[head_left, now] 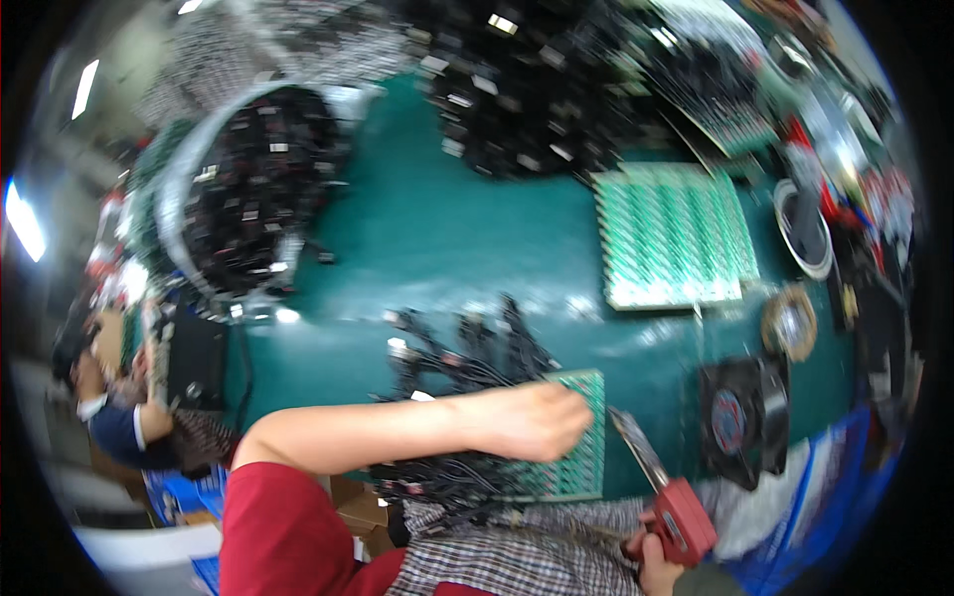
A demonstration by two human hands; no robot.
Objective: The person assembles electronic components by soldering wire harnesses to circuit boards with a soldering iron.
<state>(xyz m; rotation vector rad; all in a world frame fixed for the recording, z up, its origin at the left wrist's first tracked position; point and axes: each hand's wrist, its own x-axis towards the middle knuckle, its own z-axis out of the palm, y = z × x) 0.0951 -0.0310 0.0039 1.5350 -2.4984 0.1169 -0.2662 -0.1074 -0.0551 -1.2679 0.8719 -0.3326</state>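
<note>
My left hand (545, 421), its arm reaching across from the left, is closed in a fist over a green circuit board (584, 477). What its fingers hold, if anything, is hidden. Black cables (447, 475) with small connectors lie along the board's left side, and some pass under my forearm. Low on the right, my right hand (652, 561) grips a red soldering gun (684, 519). Its long metal tip slants up and left, just off the board's right edge.
A stack of green circuit boards (676, 238) lies at the right, near a tape roll (790, 324) and a black fan (743, 419). Heaped black cables (537, 89) cover the back of the green table (427, 238). A bag of cables (263, 189) stands left; another person (129, 427) sits beyond.
</note>
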